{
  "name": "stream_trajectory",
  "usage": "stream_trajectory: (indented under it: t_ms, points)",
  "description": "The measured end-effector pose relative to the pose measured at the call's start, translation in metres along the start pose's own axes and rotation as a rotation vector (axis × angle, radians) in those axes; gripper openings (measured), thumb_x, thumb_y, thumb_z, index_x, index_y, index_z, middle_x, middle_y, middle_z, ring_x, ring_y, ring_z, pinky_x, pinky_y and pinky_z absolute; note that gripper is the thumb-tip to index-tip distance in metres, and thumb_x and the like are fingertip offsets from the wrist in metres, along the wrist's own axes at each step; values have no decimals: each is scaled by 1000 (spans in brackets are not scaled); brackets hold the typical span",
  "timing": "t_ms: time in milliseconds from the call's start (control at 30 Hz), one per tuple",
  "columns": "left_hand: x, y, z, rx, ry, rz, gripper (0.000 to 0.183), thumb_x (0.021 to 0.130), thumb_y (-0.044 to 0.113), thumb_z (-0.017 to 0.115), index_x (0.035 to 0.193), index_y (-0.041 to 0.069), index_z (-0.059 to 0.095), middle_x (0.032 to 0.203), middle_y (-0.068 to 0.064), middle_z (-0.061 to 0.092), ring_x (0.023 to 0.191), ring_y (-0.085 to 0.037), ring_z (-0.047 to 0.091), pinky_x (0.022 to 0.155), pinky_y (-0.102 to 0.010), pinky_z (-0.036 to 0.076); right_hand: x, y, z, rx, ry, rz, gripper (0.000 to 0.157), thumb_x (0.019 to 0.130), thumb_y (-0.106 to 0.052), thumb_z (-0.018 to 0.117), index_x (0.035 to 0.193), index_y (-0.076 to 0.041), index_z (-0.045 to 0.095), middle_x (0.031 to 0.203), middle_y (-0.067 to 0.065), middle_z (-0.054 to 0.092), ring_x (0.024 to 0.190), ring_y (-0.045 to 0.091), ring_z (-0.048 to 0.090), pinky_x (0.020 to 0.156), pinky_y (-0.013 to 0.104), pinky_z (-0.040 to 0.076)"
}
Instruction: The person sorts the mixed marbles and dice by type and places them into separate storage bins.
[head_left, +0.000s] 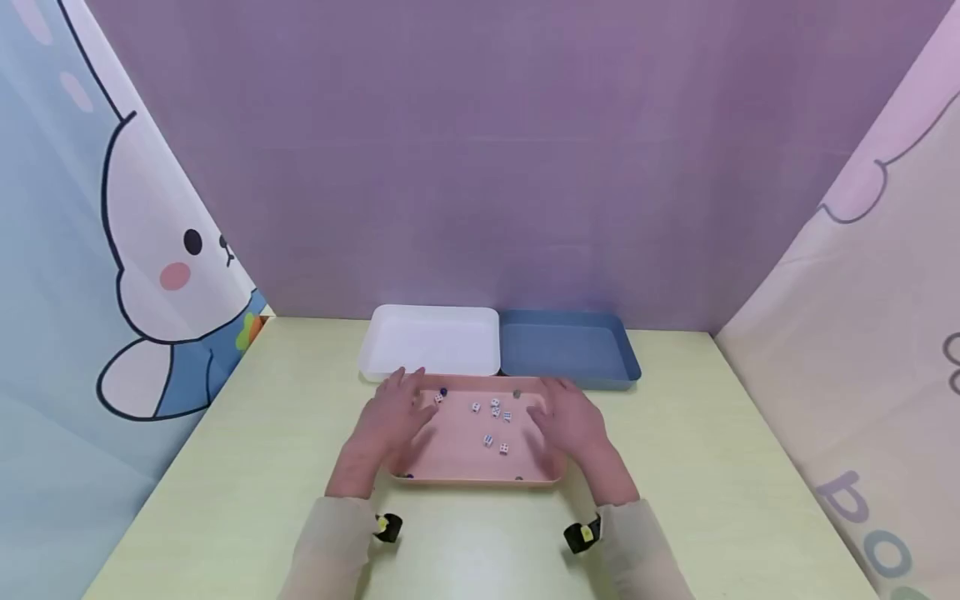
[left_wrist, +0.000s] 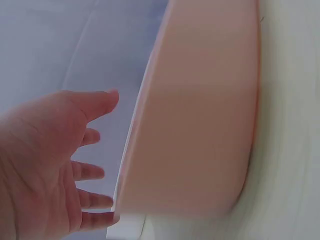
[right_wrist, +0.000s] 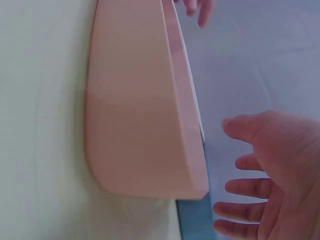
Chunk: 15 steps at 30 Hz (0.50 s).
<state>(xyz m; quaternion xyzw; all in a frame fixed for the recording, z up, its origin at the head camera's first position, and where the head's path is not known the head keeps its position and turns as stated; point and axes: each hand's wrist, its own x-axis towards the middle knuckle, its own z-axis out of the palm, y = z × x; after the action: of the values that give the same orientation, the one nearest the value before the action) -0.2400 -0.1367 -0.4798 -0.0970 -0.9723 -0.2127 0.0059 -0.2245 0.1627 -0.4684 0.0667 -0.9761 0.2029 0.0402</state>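
Pink tray (head_left: 450, 457) sits right in front of the white tray (head_left: 431, 337) and blue tray (head_left: 568, 343), dice (head_left: 496, 412) scattered inside — left hand (head_left: 391, 414) and right hand (head_left: 572, 418) at opposite ends, fingers loosely spread — can't tell if they're touching it.

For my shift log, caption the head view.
Left hand and right hand flank a pink tray of white dice; white tray and blue tray behind.

Smooth, matt walls on this pink rectangular plastic tray (head_left: 450, 458)! Toward the far edge of the faintly glossy pale-yellow bench (head_left: 480, 542), a white rectangular plastic tray (head_left: 438, 340), blue rectangular plastic tray (head_left: 570, 346), both smooth; matt purple cloth (head_left: 487, 167) behind!
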Motion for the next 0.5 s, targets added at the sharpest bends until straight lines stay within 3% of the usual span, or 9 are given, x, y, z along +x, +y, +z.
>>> stream_trajectory:
  t_ms: [200, 367, 500]
  points:
    - [-9, -30, -9, -234, -26, -100, 65, 98, 36, 53, 151, 6, 31, 144, -24, 41, 126, -42, 45, 98, -57, 41, -7, 13, 5, 216, 45, 131, 47, 91, -28, 67, 131, -5, 59, 126, 15, 61, 107, 33, 61, 86, 48, 51]
    - [-17, -42, -9, -630, -76, -239, 60, 100, 30, 54, 149, 5, 32, 125, -25, 54, 97, -35, 64, 75, -44, 56, -11, 20, 8, 459, 21, 269, 39, 88, -17, 70, 123, -3, 63, 114, 16, 64, 92, 28, 64, 75, 41, 55]
    - [-24, -47, -6, -860, -146, -281, 54, 99, 16, 54, 148, 4, 34, 120, -25, 53, 85, -31, 68, 67, -41, 58, -15, 26, 13, 659, -5, 367, 40, 85, -7, 71, 123, 1, 62, 104, 17, 63, 76, 24, 65, 64, 35, 57]
